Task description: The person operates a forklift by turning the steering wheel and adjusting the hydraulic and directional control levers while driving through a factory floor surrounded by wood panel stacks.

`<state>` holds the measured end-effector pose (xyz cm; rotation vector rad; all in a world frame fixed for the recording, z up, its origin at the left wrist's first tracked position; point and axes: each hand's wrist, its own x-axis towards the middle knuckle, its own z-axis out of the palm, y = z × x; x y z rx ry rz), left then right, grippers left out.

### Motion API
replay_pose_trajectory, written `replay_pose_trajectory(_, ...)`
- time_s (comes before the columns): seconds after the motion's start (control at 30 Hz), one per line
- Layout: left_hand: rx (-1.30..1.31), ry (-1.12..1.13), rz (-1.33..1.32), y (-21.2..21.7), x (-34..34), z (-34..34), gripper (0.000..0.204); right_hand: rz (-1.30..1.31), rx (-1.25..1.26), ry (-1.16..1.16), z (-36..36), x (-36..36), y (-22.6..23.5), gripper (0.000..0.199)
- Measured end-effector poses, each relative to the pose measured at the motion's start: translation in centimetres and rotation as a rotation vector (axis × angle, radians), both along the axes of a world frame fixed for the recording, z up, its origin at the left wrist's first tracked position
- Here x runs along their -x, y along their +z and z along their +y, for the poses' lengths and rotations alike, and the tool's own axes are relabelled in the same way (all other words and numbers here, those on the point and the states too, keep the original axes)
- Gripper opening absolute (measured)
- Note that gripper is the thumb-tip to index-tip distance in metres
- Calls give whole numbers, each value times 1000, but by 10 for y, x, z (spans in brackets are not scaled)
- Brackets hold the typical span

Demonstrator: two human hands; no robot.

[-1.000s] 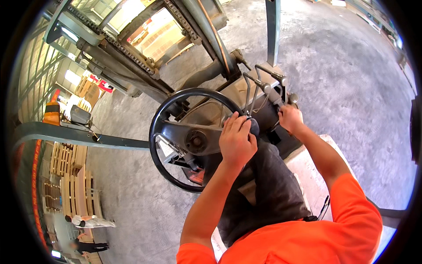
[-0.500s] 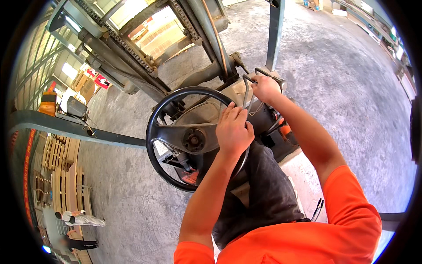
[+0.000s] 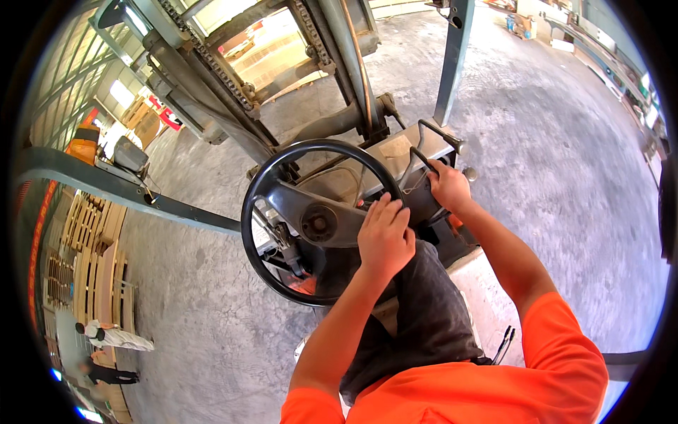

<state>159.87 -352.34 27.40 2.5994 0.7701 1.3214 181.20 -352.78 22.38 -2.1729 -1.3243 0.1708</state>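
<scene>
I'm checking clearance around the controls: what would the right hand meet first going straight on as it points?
The right hand would likely meet the bent lever at its fingers first; beyond that, the tan dash cover seems next in line, though depth is unclear from this single view.

close head view down onto steering wheel (image 3: 319, 223)

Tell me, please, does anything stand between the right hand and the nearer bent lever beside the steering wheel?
Nothing visible does: the right hand touches the end of the nearer lever. The other lever stands beyond, and the steering wheel, with the left hand on it, lies to the left.
</scene>
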Motion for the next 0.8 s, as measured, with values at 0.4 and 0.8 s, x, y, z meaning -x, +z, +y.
replay_pose_trajectory(0.4, -74, 188, 184, -28, 170, 32, 24, 15, -32, 25, 25, -33, -13, 32)
replay_pose_trajectory(0.8, 257, 533, 89, 62, -83, 142, 23, 42, -19, 103, 70, -100, -79, 32)
